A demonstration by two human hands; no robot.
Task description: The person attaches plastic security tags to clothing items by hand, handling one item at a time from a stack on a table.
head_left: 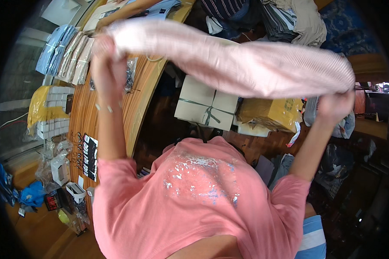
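Note:
A pale pink, finely striped garment (263, 71), probably a shirt, is stretched in a long bunched band across the upper part of the head view. My left hand (104, 51) grips its left end above the wooden table. At the other end, my right hand (335, 105) is closed on the garment's lower right corner. Both arms are raised and held wide apart, and motion smears the hands and cloth. The garment touches neither table nor floor that I can see. Its collar and sleeves cannot be made out.
Folded shirts in plastic (67, 54) line the far left of the striped wooden table (121, 116). Another person's arm (132, 11) reaches in there. Below the garment stand a tied white box (205, 103) and a brown carton (270, 113). Clothes (289, 21) are piled at the back.

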